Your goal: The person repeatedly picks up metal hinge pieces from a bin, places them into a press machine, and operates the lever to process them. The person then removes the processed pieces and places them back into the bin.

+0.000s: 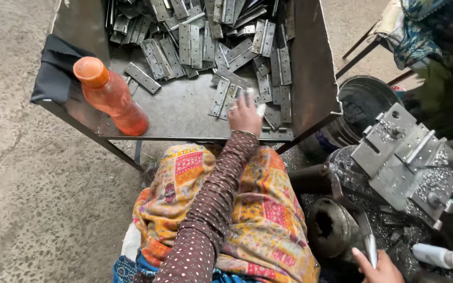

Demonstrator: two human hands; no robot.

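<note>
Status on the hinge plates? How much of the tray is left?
Done: cannot tell, no finished plates clearly in view. In hand: left hand reaches onto the metal plates in the tray; right hand holds a thin metal piece near the machine fixture. Left: a large heap fills the tray's far end.

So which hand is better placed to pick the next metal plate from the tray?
Probably the left hand: it already rests on the metal plates in the tray. The right hand is low, holding a flat metal piece.
</note>
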